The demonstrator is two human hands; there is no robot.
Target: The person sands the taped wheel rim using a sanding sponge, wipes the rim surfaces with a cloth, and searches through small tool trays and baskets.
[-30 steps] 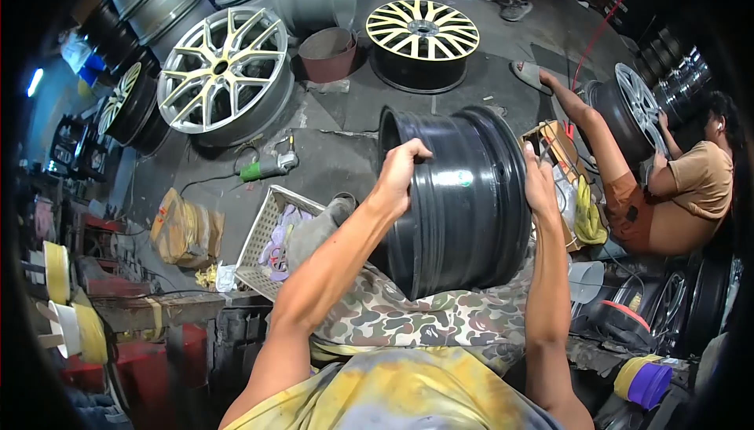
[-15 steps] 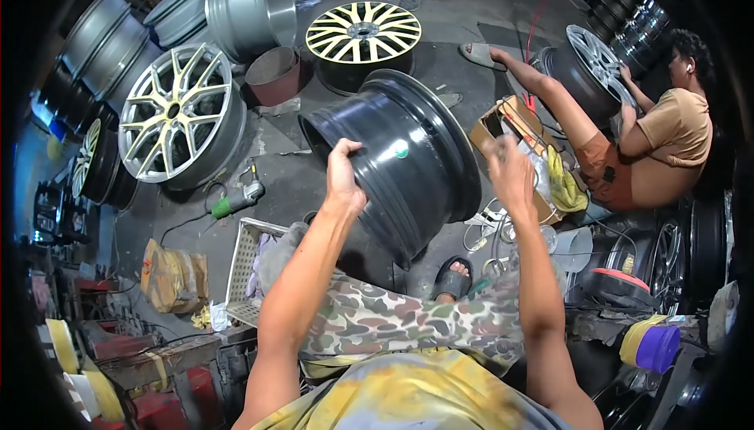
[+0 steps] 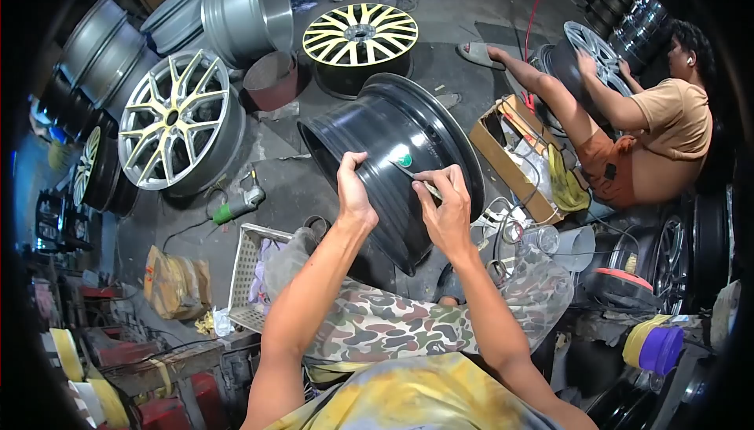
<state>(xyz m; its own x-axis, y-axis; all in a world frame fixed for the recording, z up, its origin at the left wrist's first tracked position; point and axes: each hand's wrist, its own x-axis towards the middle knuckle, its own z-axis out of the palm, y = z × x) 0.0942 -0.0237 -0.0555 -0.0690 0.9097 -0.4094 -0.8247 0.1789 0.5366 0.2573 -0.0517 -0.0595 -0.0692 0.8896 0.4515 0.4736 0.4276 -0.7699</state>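
Note:
A glossy black wheel rim (image 3: 369,159) lies tilted on its side in front of my knees. My left hand (image 3: 355,194) is closed on its near left edge, thumb over the barrel. Pinched in my right hand (image 3: 446,206) is a thin, pointed, knife-like tool (image 3: 404,169). Its dark tip meets or hovers just by a small round green sticker (image 3: 402,157) on the barrel; I cannot tell whether they touch. The fingers hide most of the tool's handle.
Silver-and-yellow wheels (image 3: 174,116) stand at left, and a yellow-spoked wheel (image 3: 360,33) lies beyond. A green-bodied grinder (image 3: 236,202) rests on the floor. At right are a cardboard box (image 3: 491,135) and a seated person (image 3: 667,124) handling another wheel. A crate (image 3: 243,273) stands by my left knee.
My right hand has come in from the right over the barrel, bringing the thin tool to the green sticker. My left hand still holds the rim. The seated person's arm has shifted.

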